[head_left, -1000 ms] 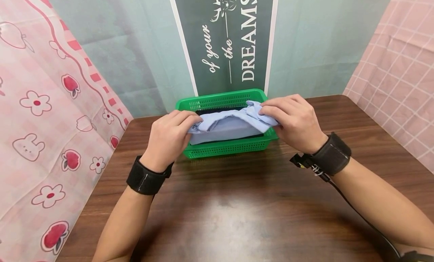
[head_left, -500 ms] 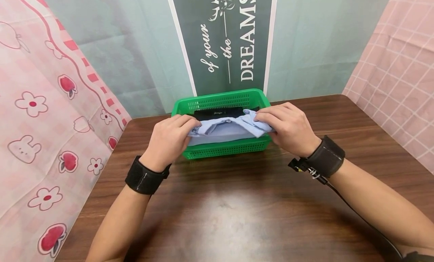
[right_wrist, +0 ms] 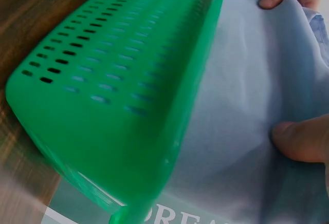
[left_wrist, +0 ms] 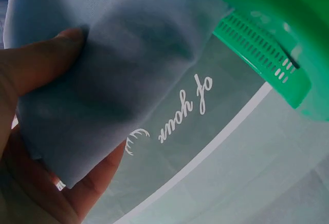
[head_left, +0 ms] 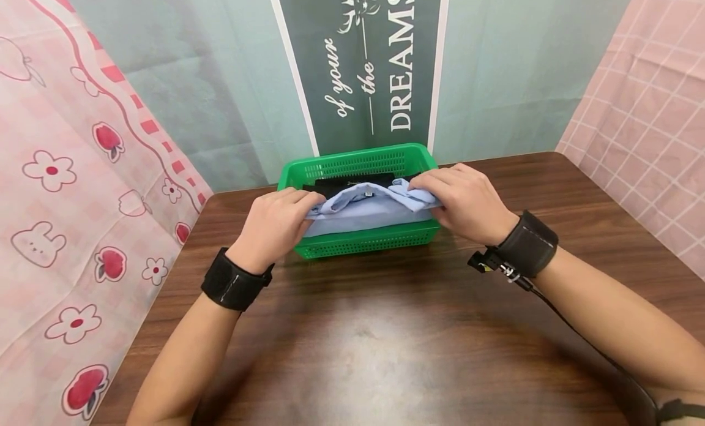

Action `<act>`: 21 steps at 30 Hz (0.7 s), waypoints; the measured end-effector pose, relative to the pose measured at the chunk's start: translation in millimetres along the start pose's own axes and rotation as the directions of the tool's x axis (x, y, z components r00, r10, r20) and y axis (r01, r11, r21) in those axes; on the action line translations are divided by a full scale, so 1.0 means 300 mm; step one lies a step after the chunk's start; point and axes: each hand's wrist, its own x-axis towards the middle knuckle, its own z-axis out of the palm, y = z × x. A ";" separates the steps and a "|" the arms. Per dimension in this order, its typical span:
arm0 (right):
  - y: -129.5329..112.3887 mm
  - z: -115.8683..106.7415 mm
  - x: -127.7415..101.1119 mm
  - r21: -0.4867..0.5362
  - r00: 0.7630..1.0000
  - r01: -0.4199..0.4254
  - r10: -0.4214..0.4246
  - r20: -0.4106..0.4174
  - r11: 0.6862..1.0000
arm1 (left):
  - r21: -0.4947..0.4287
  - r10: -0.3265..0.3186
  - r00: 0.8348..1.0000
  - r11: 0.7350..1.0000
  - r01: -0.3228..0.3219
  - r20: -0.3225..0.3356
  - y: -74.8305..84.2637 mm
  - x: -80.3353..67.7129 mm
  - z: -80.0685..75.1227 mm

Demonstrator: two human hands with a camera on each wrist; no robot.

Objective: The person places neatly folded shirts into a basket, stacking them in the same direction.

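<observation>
A folded light blue collared shirt (head_left: 368,218) is partly inside the green plastic basket (head_left: 368,241), along its near side. My left hand (head_left: 276,225) pinches the shirt's left end; in the left wrist view the thumb (left_wrist: 46,62) lies on one face and the fingers behind the cloth. My right hand (head_left: 469,204) holds the other end, its thumb (right_wrist: 300,137) pressed on the cloth in the right wrist view. The collar arches up, showing a small label inside. Behind the shirt lies a dark garment (head_left: 336,184), mostly hidden.
The basket stands at the back of the brown wooden table (head_left: 363,334), close to a grey-green cloth backdrop (head_left: 220,77) with white lettering. Patterned pink cloths hang at the left and right. A black cable (head_left: 584,346) runs along the right forearm.
The shirt and both hands have shifted slightly toward me and lower, and the right hand also left. More of the dark garment came into sight, then the collar rose and its label shows.
</observation>
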 end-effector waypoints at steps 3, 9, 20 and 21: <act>0.021 -0.006 0.025 -0.003 0.999 -0.014 0.014 0.032 1.000 | 0.033 0.008 1.000 0.999 -0.009 0.028 -0.015 0.022 -0.005; 0.072 -0.021 0.096 -0.017 0.987 -0.059 0.061 0.148 0.998 | 0.070 -0.028 0.984 0.997 0.016 0.174 -0.062 0.092 -0.019; 0.145 -0.015 0.194 -0.009 0.856 -0.277 0.251 0.452 0.961 | -0.023 -0.081 0.870 0.994 0.106 0.486 -0.150 0.195 0.020; 0.151 -0.010 0.201 -0.010 0.846 -0.288 0.259 0.466 0.958 | -0.029 -0.084 0.864 0.993 0.114 0.497 -0.155 0.200 0.025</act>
